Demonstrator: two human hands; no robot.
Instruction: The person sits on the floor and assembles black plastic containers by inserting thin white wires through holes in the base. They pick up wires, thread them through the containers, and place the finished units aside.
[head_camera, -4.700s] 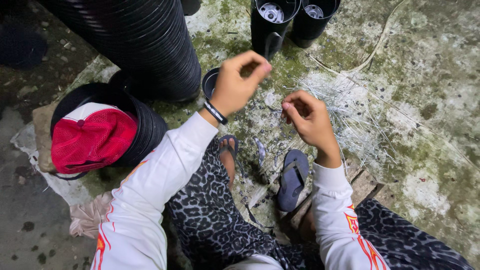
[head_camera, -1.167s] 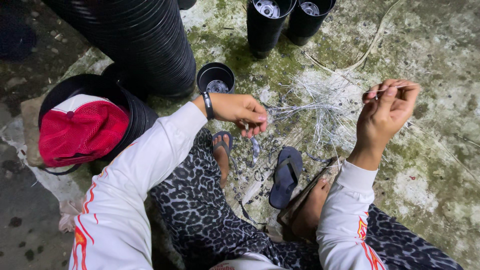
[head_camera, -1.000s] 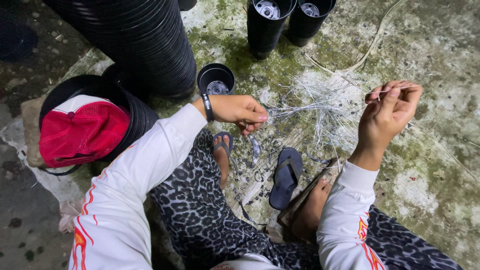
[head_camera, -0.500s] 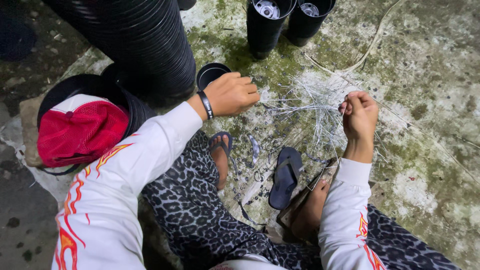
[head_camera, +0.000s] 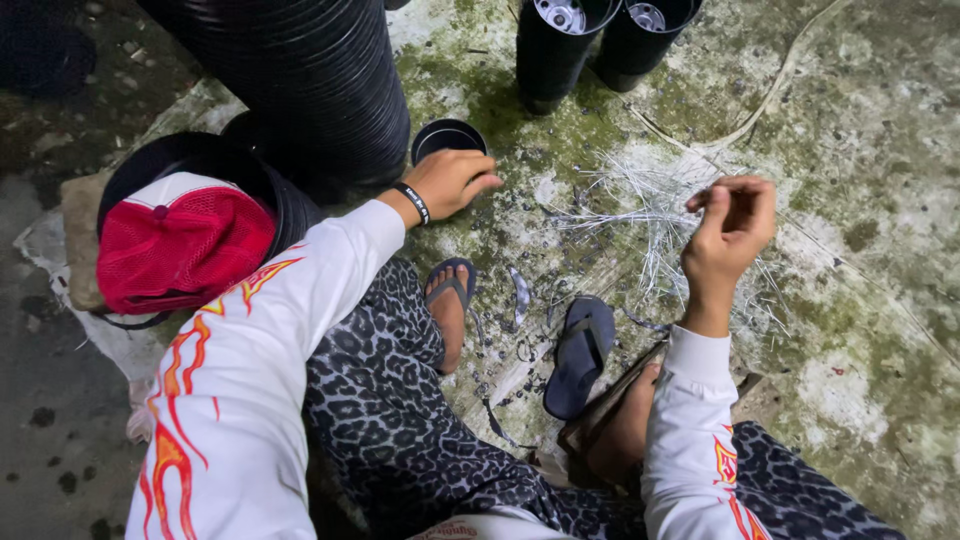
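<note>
My left hand lies palm down by the rim of a small black plastic pot, fingers loosely apart, with nothing visible in it. My right hand is raised over a loose heap of thin silvery wire strands on the mossy concrete. Its fingertips are pinched together on a thin strand that is barely visible. Both arms wear white sleeves with flame prints.
A large stack of black pots stands at the back left, and two narrower stacks at the top. A red and white cap rests on a low black stack. One foot wears a blue sandal; a loose sandal lies beside it.
A second ago my left hand gripped a bunch of strands; it has let go and moved up to the small pot. My right hand has come in leftward from its outstretched pull.
</note>
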